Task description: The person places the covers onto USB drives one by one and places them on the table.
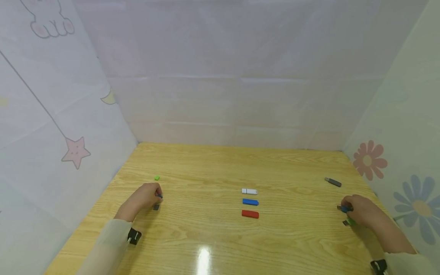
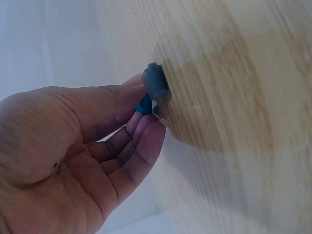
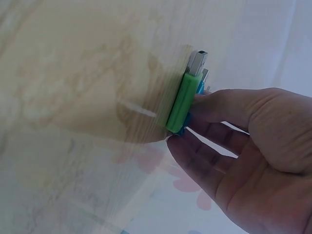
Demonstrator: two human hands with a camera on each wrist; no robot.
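Blue plastic (image 2: 144, 105) is sitting pinched in our left hand (image 1: 143, 198) at the table's (image 1: 196, 233) left side, just beside a small dark piece (image 2: 156, 82). We are judging it light, stiff and slick, and are favouring a fingertip hold on its sides. Past a red stick (image 1: 250, 214), our right hand (image 1: 361, 210) is pinching a blue USB stick (image 1: 345, 209) by its body, beside a green stick (image 1: 351, 221).

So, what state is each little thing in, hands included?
White stick: looks capped
Blue stick: looks capped
Red stick: looks capped
Grey stick: uncapped
Green stick: uncapped
Held stick: uncapped
Green cap: loose
Dark cap: loose
Left hand: pinching blue cap
Right hand: pinching held stick
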